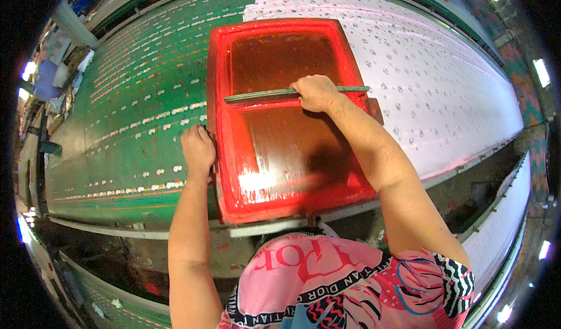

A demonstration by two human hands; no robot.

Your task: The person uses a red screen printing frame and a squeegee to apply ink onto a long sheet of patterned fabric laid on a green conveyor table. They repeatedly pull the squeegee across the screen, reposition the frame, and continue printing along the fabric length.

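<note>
The right hand (315,93) is clenched over the top of a long, flat squeegee (257,97), gripping it a little right of its middle so that it spans the frame nearly from side to side. The left hand (198,147) is close against the frame's left edge, fingers bent, seemingly bracing it — whether it actually grasps that edge or only rests there, I cannot tell. The red-rimmed frame (222,171) lies flat across the work table, and the squeegee sits on its dark, reddish-brown mesh (286,54), nearer the far end than the near one. A wet sheen with red colour covers the near part, so this pass looks under way rather than finished; the direction of the stroke cannot be read from here. To the right of the frame, white cloth (421,95) is covered with small, scattered dark motifs, which suggests that stretch has had at least one printing. Whether another colour is due there, I cannot say. To the left, the green table (117,168) shows rows of small pale marks (158,187) and no cloth over them, so the frame appears to stand at the cloth's end — the patch beneath it is hidden, and its print cannot be judged.
</note>
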